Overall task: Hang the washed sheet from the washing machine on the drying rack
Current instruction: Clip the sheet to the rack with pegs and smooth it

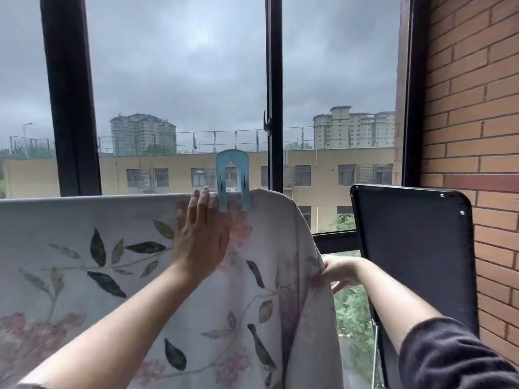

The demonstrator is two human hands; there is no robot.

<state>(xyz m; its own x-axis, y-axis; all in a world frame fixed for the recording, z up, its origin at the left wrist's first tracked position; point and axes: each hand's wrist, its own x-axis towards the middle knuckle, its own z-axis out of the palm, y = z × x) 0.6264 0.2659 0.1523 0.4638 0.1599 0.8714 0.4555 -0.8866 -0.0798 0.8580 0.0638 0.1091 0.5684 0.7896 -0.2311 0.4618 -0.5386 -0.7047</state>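
Our floral sheet hangs over the drying rack's top rail, hiding it, with a blue clip near its right end. We judge it soft, damp and heavy, best held by its edges. Our left hand lies flat beside the clip, fingers straight. Our right hand grips the hanging right edge.

Through my feed, a black window frame splits the far view, with a small handle on its middle post. A red brick wall fills the right side, and a black panel with screws leans near it. Outside I see overcast sky, a low beige building, a rooftop fence, two apartment towers and green trees below.
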